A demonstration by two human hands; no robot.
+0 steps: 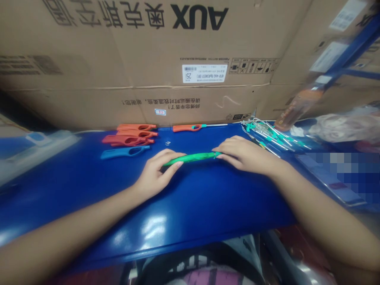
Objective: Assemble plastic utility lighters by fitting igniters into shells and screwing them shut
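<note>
My left hand [160, 170] is closed around the rear part of a green lighter body [194, 158], with the thumb along its near side. At the right end of this body, the fingers of my right hand [242, 154] pinch a small teal lighter part [217, 154]; most of it is hidden by the fingers. The green body is held nearly level above the blue table [190, 206]. Beyond my left hand lie several orange lighter bodies [130, 134] and one blue lighter body [124, 152]. An orange lighter [185, 128] with a teal trigger and metal rod lies farther back.
Behind my right hand is a pile of metal rods with teal parts [271, 134]. An orange-labelled bottle [298, 109] and crumpled plastic bags [347, 124] stand at right. A large cardboard box [118, 71] walls the back edge. Clear plastic [35, 154] lies at left.
</note>
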